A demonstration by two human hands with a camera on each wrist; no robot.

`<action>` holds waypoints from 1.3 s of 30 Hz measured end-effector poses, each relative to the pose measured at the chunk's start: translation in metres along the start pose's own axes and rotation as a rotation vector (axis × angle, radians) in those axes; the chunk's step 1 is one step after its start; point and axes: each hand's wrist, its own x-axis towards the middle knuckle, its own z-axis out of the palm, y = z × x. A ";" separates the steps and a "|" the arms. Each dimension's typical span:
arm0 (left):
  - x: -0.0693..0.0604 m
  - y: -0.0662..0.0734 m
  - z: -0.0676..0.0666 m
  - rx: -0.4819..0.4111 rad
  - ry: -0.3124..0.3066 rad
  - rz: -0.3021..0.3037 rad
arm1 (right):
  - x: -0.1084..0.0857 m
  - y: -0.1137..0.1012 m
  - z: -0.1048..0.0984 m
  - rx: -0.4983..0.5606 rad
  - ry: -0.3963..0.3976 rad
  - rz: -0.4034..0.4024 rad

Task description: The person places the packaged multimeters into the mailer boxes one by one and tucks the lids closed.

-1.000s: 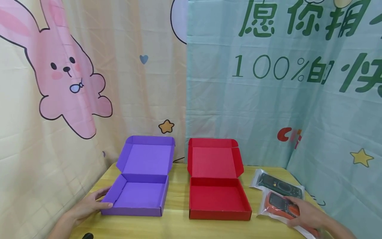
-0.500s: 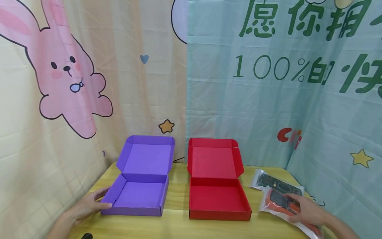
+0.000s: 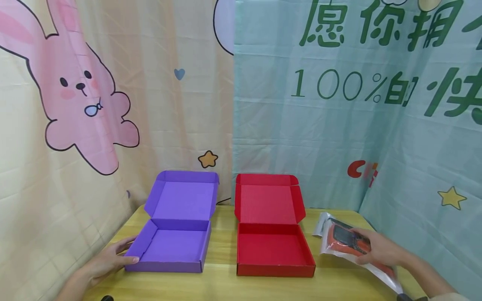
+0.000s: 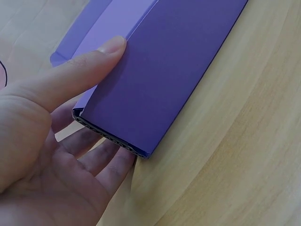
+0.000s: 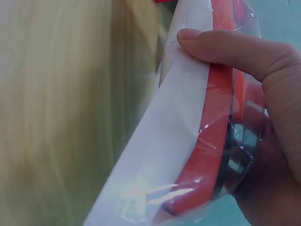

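My left hand (image 3: 107,260) holds the near left corner of an open purple cardboard box (image 3: 165,266). In the left wrist view its thumb lies on the top edge of the box wall (image 4: 155,66), with the fingers around the outer end. At the right my right hand (image 3: 382,251) grips an orange multimeter (image 3: 343,235) inside a clear, white-backed plastic bag. The thumb presses the white backing (image 5: 164,122) in the right wrist view, where the orange casing (image 5: 217,103) shows through. A second bagged device (image 3: 322,221), dark, is mostly hidden behind it.
An open red cardboard box (image 3: 276,271) stands to the right of the purple one, lid raised. Both are on a wooden table (image 3: 222,288). Curtains (image 3: 286,125) hang behind and along the sides. A small black object (image 3: 107,298) shows at the bottom edge.
My right hand has lifted the bagged orange multimeter and shifted it slightly up and left, so it now covers most of the dark device. The left hand stays on the purple box.
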 end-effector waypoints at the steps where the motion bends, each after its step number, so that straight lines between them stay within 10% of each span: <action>1: 0.000 0.000 0.000 0.000 0.000 0.000 | 0.002 -0.003 -0.001 0.008 -0.002 -0.010; 39: 0.001 -0.002 -0.003 0.027 0.000 0.000 | 0.116 -0.131 0.006 -0.006 -0.012 -0.085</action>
